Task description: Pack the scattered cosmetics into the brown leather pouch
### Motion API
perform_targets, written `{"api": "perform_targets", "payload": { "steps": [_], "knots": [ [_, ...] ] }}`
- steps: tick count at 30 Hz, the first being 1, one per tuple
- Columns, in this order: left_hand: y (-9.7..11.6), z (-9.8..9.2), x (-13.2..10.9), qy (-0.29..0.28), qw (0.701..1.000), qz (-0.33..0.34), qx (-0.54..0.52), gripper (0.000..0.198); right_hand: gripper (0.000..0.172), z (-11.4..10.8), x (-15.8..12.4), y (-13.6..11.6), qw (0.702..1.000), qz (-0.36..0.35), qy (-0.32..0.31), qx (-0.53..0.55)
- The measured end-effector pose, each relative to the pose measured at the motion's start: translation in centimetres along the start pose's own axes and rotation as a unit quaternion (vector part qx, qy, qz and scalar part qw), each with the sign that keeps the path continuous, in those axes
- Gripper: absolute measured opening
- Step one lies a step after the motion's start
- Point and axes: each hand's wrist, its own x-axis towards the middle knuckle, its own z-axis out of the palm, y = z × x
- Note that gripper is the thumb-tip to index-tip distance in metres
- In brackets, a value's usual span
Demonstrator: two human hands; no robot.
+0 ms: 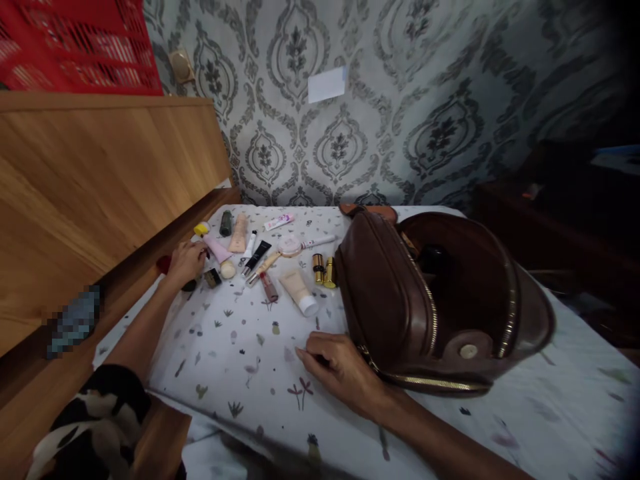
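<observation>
Left hand (187,263): mine, at the left edge of the spread of cosmetics, left of the frame's centre. Fingers bent and bunched, tips turned down toward the pink tube (217,249); whether they are closed on something I cannot tell, as the back of my hand hides the grip. Just beside my fingers: the pink tube, to their right; a small dark square container (213,277), below them.

Right hand (340,370): mine, low and right of centre, lying by the printed cloth (210,360). Index finger reaching out to the left, the others loosely curled, a gap at the palm; nothing visible in it. My wrist passes in front of the lower edge of the bag.

Brown leather bag (383,287): right of centre, mouth gaping, gold-toothed zip undone; a black object (433,259) inside.

Cosmetics, centre left: dark green bottle (226,223); peach tube (239,233); black tube (257,258); round pale compact (289,246); mauve lip tube (269,287); beige tube (296,288), white-capped, lying tilted; two gold-and-dark lipstick cases (318,268), side by side near the bag.

Upper left: red plastic crate (90,47), above a wooden panel (100,153).
</observation>
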Motion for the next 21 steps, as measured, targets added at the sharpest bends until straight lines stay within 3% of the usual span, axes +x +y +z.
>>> {"api": "perform_targets", "payload": {
  "steps": [12,17,21],
  "knots": [
    [2.2,1.0,4.2,-0.083,0.996,0.045,-0.006,0.041,0.041,0.0,-0.1,0.2,1.000,0.008,-0.011,-0.017],
    [0.9,-0.1,4.7,-0.081,0.995,0.044,-0.034,0.035,0.043,0.0,-0.1,0.1,1.000,0.006,-0.007,-0.011],
    [-0.8,-0.7,4.0,-0.041,0.998,-0.034,-0.037,0.038,0.046,0.1,0.0,0.2,1.000,0.005,-0.004,-0.013]
  ]
}}
